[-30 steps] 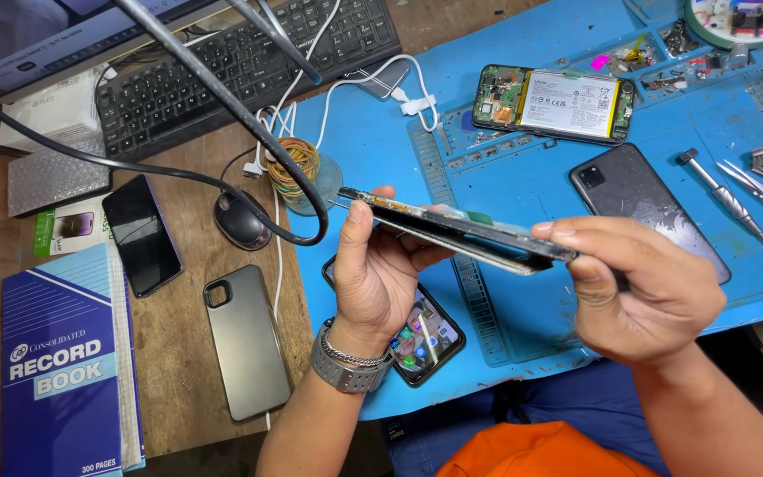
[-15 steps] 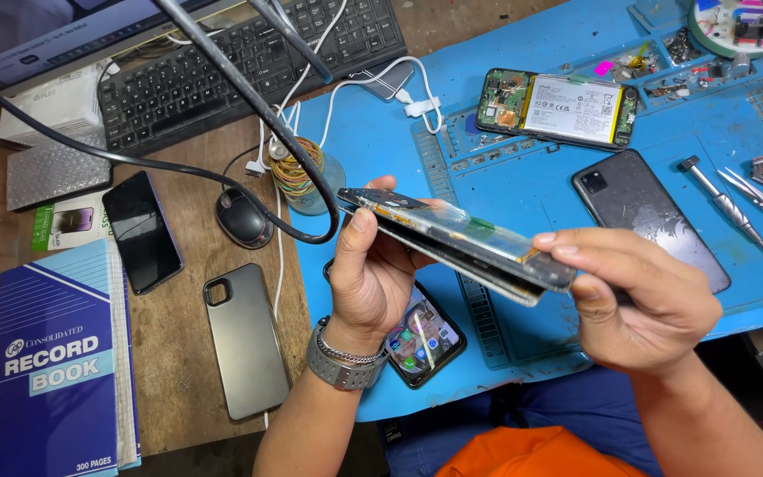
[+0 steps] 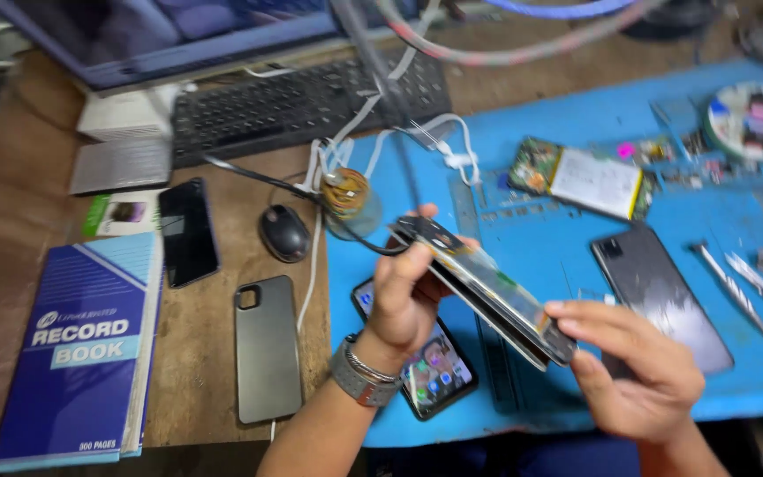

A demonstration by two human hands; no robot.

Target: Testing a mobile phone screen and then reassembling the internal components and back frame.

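You hold an opened phone [image 3: 487, 296] in the air above the blue mat [image 3: 558, 256], tilted so its upper end points toward the keyboard [image 3: 302, 102] and its lower end toward you; its screen and body are parted slightly along the edge. Your left hand [image 3: 404, 296] grips the upper end, fingers curled around it with the thumb on top, a watch [image 3: 359, 375] on that wrist. Your right hand [image 3: 638, 371] clasps the lower end, fingers closed over it from above. Under your left wrist, near the front edge of the mat, a lit phone [image 3: 430, 371] lies face up. A dark phone [image 3: 660, 296] lies on the mat just beyond your right hand, with metal tools [image 3: 739, 291] to its right. Farther back on the mat rests a bare phone board with its battery [image 3: 580, 177]. On the wooden worktop [image 3: 196, 362] left of the mat lie a grey phone case [image 3: 267, 349], a mouse [image 3: 284, 231], a black phone [image 3: 187, 231] and a blue book [image 3: 81, 349] at the front left corner.
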